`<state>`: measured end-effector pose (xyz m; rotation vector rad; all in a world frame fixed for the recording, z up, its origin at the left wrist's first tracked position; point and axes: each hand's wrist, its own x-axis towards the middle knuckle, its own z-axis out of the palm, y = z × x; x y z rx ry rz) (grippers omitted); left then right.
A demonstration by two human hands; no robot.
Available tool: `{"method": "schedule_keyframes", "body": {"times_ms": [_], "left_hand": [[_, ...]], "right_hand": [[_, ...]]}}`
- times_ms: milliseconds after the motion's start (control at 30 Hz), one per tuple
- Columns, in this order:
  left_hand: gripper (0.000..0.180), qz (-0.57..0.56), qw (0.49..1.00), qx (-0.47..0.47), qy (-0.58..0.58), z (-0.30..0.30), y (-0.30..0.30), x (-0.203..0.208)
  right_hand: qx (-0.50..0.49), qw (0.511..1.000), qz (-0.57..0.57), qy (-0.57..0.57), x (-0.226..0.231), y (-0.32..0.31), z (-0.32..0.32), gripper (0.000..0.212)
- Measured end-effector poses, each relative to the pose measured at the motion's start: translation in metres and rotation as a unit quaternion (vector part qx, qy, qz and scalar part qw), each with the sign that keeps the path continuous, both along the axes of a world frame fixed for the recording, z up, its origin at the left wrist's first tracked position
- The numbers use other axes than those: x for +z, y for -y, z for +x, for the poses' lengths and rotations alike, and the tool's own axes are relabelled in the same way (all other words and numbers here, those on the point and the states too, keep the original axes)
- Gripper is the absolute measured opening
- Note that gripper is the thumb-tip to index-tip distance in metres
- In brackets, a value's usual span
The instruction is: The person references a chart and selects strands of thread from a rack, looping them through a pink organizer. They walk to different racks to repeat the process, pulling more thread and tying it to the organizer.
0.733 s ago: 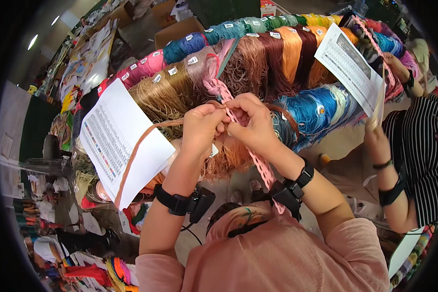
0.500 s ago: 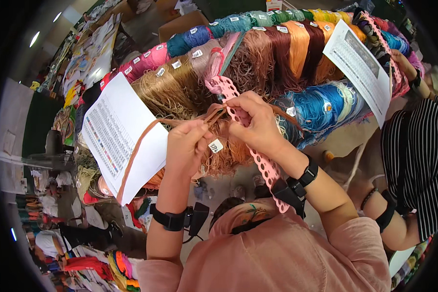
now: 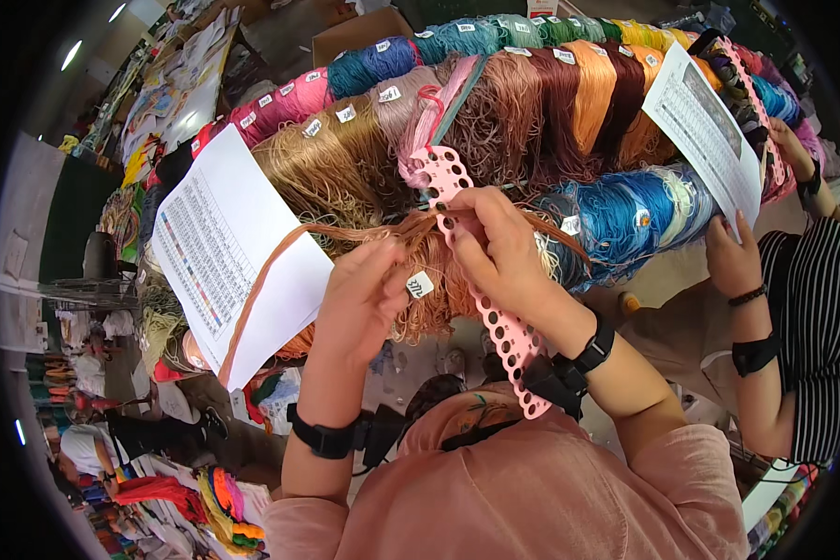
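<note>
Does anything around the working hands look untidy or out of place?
The tan thread looks untidy: its ends hang in tangled loops, left of the pink perforated strip. A brown strand crosses the left paper sheet, covering part of it.

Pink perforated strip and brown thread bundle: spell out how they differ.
The pink perforated strip is flat and pale pink; the brown thread bundle is made of loose, reddish-brown strands. The strip has rows of round holes, the bundle only fine threads. The strip runs nearly straight past the right hand, whereas the bundle bends leftward over a white sheet. Both meet at the right hand's fingers.
</note>
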<state>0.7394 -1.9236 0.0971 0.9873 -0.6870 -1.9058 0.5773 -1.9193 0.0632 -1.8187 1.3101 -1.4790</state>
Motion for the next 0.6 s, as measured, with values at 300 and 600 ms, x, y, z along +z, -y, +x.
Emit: {"method": "schedule_keyframes", "body": {"times_ms": [300,600], "left_hand": [[0.020,-0.146,0.985,-0.096,-0.005,-0.022,0.016,-0.001],[0.028,-0.146,0.951,-0.203,0.185,-0.023,0.005,0.008]], "right_hand": [[-0.029,0.998,-0.046,0.037,-0.010,0.000,0.001,0.023],[-0.029,0.995,-0.023,0.090,-0.013,-0.007,0.008,0.021]]}}
